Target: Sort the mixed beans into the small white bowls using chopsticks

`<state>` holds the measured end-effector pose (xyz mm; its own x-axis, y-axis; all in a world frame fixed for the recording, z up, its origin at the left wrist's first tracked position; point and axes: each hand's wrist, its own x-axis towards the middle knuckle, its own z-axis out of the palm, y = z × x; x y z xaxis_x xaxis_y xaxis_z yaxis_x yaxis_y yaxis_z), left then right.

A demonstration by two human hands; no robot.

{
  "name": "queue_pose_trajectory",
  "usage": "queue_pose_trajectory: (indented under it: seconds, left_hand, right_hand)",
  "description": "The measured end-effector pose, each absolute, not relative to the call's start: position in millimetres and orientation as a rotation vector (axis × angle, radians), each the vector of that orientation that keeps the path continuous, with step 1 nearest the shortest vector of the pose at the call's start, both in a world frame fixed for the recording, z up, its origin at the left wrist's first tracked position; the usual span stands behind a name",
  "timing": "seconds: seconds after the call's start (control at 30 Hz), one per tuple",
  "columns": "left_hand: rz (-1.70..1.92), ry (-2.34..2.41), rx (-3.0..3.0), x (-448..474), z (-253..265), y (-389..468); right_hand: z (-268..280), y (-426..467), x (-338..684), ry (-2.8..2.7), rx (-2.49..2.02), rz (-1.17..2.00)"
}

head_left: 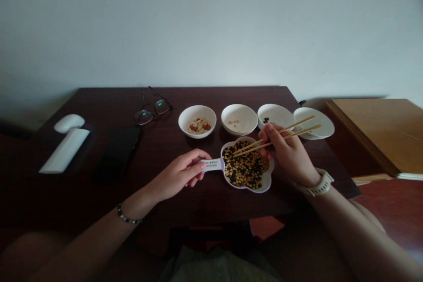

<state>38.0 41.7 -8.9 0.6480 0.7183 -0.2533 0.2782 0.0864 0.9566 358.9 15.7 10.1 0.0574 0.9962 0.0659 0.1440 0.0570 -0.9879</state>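
The person's clothing [218, 269] lies nearest, at the bottom edge, with the bare forearms reaching in from both sides. A beaded bracelet [127, 217] circles the left wrist and a pale watch [321, 183] the right. Over the dark worktop [185, 207], the left hand [181, 172] has its grip closed on the labelled handle of a scalloped dish [267, 183], white with a lilac edge. The dish is in front of the person, nearer than the row of bowls, and holds a mix of black and yellow beans [246, 169]. The right hand [287, 158] has a narrow grip on a pair of wooden chopsticks [306, 131], their tips down at the beans; whether they pinch one, I cannot tell. Behind the dish stand four white bowls: the leftmost bowl [197, 111] holds pale and reddish nut pieces, the second bowl [239, 112] a few yellow beans, the third bowl [276, 112] a few black ones, while the fourth bowl [313, 116] is partly covered by the chopsticks. Farther left are folding glasses [143, 117], a dark flat object [119, 150], a rounded white object [69, 123] and a long white case [65, 150]
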Motion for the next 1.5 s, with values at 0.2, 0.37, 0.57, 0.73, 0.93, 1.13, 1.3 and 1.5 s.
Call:
queue_pose_trajectory:
  seconds: [0.2, 0.37, 0.57, 0.73, 0.93, 1.13, 1.3, 1.5]
  left_hand:
    - [0.408, 0.870, 1.488, 38.5, -7.5, 40.8]
    - [0.405, 0.861, 1.493, 38.7, -7.8, 41.0]
    - [0.402, 0.867, 1.494, 38.2, -8.8, 41.2]
    - [0.396, 0.870, 1.496, 37.6, -10.8, 42.2]
    - [0.382, 0.878, 1.491, 38.5, -9.7, 43.1]
    - [0.326, 0.915, 1.499, 40.6, -6.4, 45.3]
    - [0.320, 0.941, 1.497, 41.4, -7.2, 46.2]
    - [0.305, 0.954, 1.500, 42.1, -8.3, 46.4]
  right_hand:
    - [12.9, 16.8, 360.9, -1.222, -1.269, 1.063]
    - [20.9, 15.4, 361.6, -1.071, -1.166, 1.156]
    - [30.1, 13.6, 366.3, -0.949, -1.007, 1.232]
    - [36.9, 13.9, 372.3, -0.892, -0.968, 1.234]
    - [58.8, 17.6, 430.6, -0.785, -1.018, 0.798]
    - [46.1, 20.0, 518.7, -0.749, -1.218, 0.279]
    - [32.8, 18.4, 544.1, -0.738, -1.395, 0.192]
    - [44.7, 13.7, 547.6, -0.645, -1.237, 0.228]
